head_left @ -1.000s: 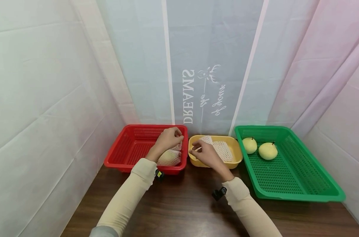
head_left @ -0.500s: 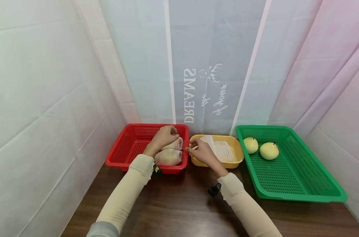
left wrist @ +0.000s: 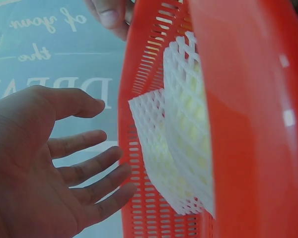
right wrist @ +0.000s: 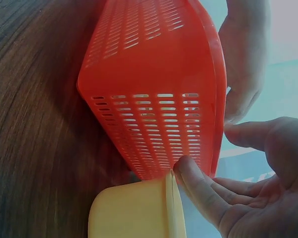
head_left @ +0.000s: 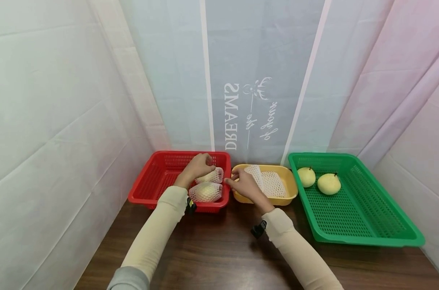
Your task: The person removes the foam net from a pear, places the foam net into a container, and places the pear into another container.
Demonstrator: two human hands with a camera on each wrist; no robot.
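My left hand (head_left: 195,169) is over the red basket (head_left: 142,199), with its fingers spread and holding nothing. Close to it, two pears in white foam nets lie at the basket's right end: a rear netted pear (head_left: 215,176) and a front netted pear (head_left: 206,192). In the left wrist view, the fingers stop beside the nets (left wrist: 186,114). My right hand (head_left: 247,186) hovers over the left end of the yellow basket (head_left: 293,183), its thumb close to the red rim; contact cannot be told. Loose white foam nets (head_left: 274,184) lie in the yellow basket.
At the right stands a green basket (head_left: 371,241) with two bare pears, a left one (head_left: 306,177) and a right one (head_left: 329,184). All three baskets stand on a dark wooden table (head_left: 219,249). A printed curtain (head_left: 259,48) hangs behind, with pale cloth walls at both sides.
My left hand has drawn slightly left and away from the netted pears, so they show more fully. My right hand has shifted a little left toward the red basket's rim.
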